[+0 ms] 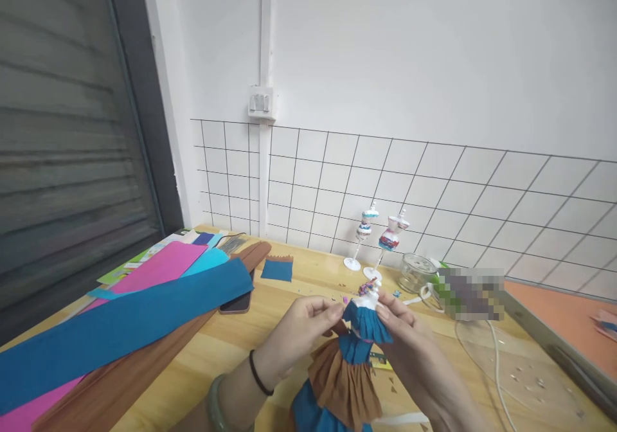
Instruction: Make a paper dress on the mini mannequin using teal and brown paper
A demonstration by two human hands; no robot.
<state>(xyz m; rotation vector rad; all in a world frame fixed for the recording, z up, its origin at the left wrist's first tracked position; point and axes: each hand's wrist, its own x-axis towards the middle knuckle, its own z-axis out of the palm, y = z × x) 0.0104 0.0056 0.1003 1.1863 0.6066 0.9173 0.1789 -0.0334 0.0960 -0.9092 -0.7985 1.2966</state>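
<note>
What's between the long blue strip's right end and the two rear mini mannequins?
A small blue piece with a brown zigzag edge, then mostly bare tabletop; head view.

"How many small white mannequins (pixel 366 224) (pixel 393 233) on round-footed stands do we count by the wall?"

"Two, plus one dressed white mannequin (pixel 367 299) between our two bare hands (pixel 301 326) (pixel 409 342)."

"And on our left arm?"

"One thin black wristband (pixel 258 374) and one pale green bangle (pixel 215 404)."

"What else do we find?"

"One clear round glass jar (pixel 415 274), one white square wall box (pixel 261 103), one partly covered dark phone (pixel 236 304)."
</note>
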